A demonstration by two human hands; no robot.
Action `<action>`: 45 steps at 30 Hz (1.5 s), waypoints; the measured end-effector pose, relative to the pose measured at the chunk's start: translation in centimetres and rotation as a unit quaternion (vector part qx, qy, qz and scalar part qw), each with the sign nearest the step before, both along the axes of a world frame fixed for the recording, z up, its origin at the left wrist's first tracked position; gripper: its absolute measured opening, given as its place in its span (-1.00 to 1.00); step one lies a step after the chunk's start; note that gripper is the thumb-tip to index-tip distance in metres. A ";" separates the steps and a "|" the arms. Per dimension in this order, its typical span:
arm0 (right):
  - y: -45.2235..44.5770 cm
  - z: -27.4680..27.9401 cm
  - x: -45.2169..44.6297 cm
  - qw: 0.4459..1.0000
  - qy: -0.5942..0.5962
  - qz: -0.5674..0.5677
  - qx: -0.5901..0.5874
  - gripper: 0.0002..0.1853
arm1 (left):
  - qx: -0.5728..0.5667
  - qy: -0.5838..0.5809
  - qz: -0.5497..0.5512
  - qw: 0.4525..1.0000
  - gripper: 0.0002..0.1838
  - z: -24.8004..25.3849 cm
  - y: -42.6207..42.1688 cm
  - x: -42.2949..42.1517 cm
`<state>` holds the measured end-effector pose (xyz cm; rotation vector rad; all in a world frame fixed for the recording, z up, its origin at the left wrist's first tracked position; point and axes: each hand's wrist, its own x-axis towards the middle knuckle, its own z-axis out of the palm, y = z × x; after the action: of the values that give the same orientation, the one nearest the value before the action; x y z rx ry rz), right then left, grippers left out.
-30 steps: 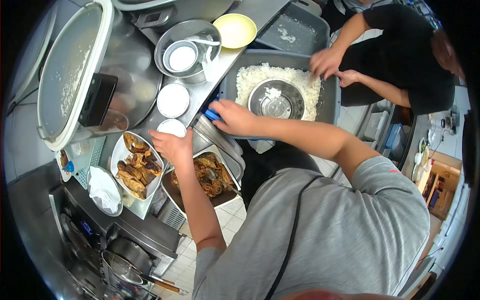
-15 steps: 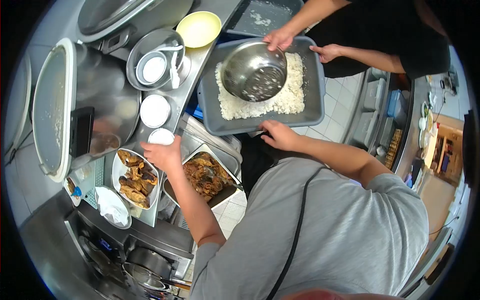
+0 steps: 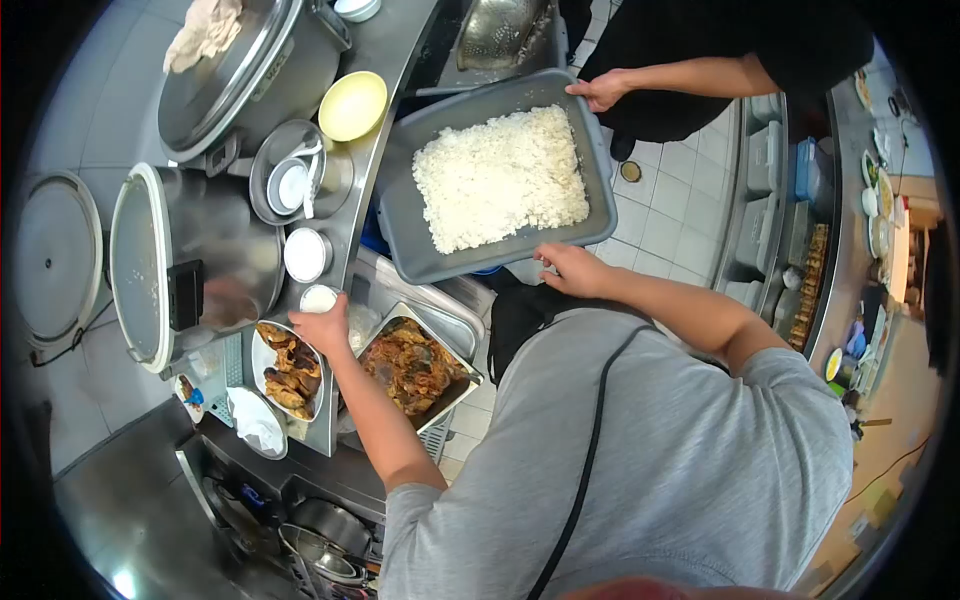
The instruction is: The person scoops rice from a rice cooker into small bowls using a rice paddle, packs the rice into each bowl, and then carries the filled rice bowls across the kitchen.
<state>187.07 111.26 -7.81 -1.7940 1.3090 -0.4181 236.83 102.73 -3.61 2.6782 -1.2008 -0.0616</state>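
My left hand [image 3: 322, 325] is closed around the side of a small white bowl [image 3: 318, 298] at the counter's edge. Beside it sit another white bowl [image 3: 307, 254] and a white dish of browned cooked pieces [image 3: 286, 370]. My right hand [image 3: 572, 271], fingers loosely bent and apart, is at the near rim of a grey tub [image 3: 408, 262] and holds nothing; whether it touches the rim I cannot tell. White rice [image 3: 500, 180] lies spread in the tub. Another person's hand [image 3: 602, 90] grips the tub's far right corner.
A square pan of saucy browned food [image 3: 412, 365] stands near my left forearm. Along the counter are large lidded cookers [image 3: 225, 265], a yellow bowl [image 3: 353, 106] and a metal bowl [image 3: 262, 160] with utensils. A perforated metal bowl [image 3: 500, 35] is over another tub behind.
The other person's metal bowl has moved from above the rice to the back, uncovering the rice. The view has shifted somewhat; my left hand stays at the small white bowl.
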 end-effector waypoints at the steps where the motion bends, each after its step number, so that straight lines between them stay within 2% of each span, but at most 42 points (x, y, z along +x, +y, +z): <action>1: 0.1 0.4 -0.7 1.000 0.004 -0.005 0.011 -0.63 | -0.016 0.006 -0.011 1.000 0.42 -0.4 -0.1 0.5; 5: 0.2 1.2 -3.4 0.998 0.000 -0.042 0.039 -0.64 | -0.032 0.006 -0.018 0.999 0.44 -1.8 -0.4 1.7; 9: -0.5 1.4 -5.1 0.998 0.005 -0.057 0.017 -0.67 | -0.028 0.009 -0.001 1.000 0.47 -2.0 -0.4 1.6; 11: -2.3 1.4 -5.9 0.996 -0.001 -0.022 0.081 -0.64 | -0.026 0.018 0.006 0.999 0.48 -1.6 -0.6 1.4; 13: -6.6 1.6 -5.4 0.998 -0.040 -0.040 0.034 -0.57 | -0.013 0.030 0.015 0.999 0.47 -1.4 -0.5 1.5; 15: -13.8 4.4 -3.8 0.971 -0.149 -0.167 0.082 -0.50 | -0.011 0.031 0.008 0.999 0.47 -0.6 -0.7 1.0; 16: -17.3 6.6 -3.7 0.940 -0.258 -0.202 0.096 -0.42 | -0.011 0.031 0.009 0.999 0.46 -0.7 -0.7 1.2; 18: -22.8 10.6 -3.1 0.849 -0.364 -0.345 0.166 -0.32 | -0.006 0.039 0.011 0.999 0.45 -1.1 -0.6 1.7; 19: -25.3 10.8 -3.5 0.832 -0.366 -0.366 0.200 -0.39 | -0.006 0.039 0.006 0.999 0.45 -1.1 -0.6 1.8; 20: -27.2 10.7 -4.0 0.806 -0.403 -0.370 0.229 -0.58 | 0.000 0.033 0.008 0.999 0.47 -1.1 -0.7 1.7; 21: -28.6 10.3 -4.3 0.804 -0.405 -0.372 0.226 -0.58 | 0.007 0.027 0.012 1.000 0.48 -1.1 -0.8 1.7; 23: -30.1 9.6 -4.7 0.795 -0.371 -0.369 0.307 -0.73 | 0.013 0.031 0.007 0.999 0.53 -1.1 -1.0 1.8; 24: -29.8 9.6 -4.6 0.807 -0.357 -0.371 0.289 -0.65 | 0.011 0.029 0.009 0.999 0.54 -1.1 -1.0 1.8; 25: -29.0 9.3 -4.1 0.806 -0.357 -0.372 0.291 -0.65 | 0.010 0.026 0.011 1.000 0.56 -1.2 -0.8 1.9; 28: -23.9 8.3 -3.0 0.891 -0.307 -0.312 0.122 -0.56 | 0.018 0.049 0.013 0.999 0.57 -1.0 -0.8 2.1; 30: -18.2 6.3 -1.7 0.934 -0.249 -0.252 0.050 -0.65 | 0.010 0.042 0.012 0.999 0.58 -1.6 -0.7 2.6; 31: -14.9 6.5 -1.3 0.951 -0.190 -0.229 0.079 -0.64 | 0.002 0.038 0.009 0.999 0.59 -1.9 -0.7 2.7; 32: -12.1 4.4 -0.9 0.965 -0.134 -0.212 0.081 -0.63 | 0.004 0.038 0.008 0.999 0.60 -1.7 -0.7 2.6; 35: -4.1 2.1 -0.9 0.982 -0.073 -0.136 0.105 -0.63 | -0.001 0.045 0.008 0.999 0.59 -1.6 -0.7 2.3; 37: -1.3 3.5 -1.2 0.972 -0.078 -0.121 0.183 -0.64 | -0.007 0.034 0.008 0.999 0.58 -1.5 -0.5 2.3; 45: -0.9 6.5 -1.5 0.986 -0.054 -0.099 0.124 -0.63 | 0.003 0.037 0.006 0.999 0.44 0.0 -0.7 0.9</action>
<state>185.61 110.32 -1.31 -1.4240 1.4023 -0.4342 237.71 102.03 -3.64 2.6631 -1.1631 -0.1596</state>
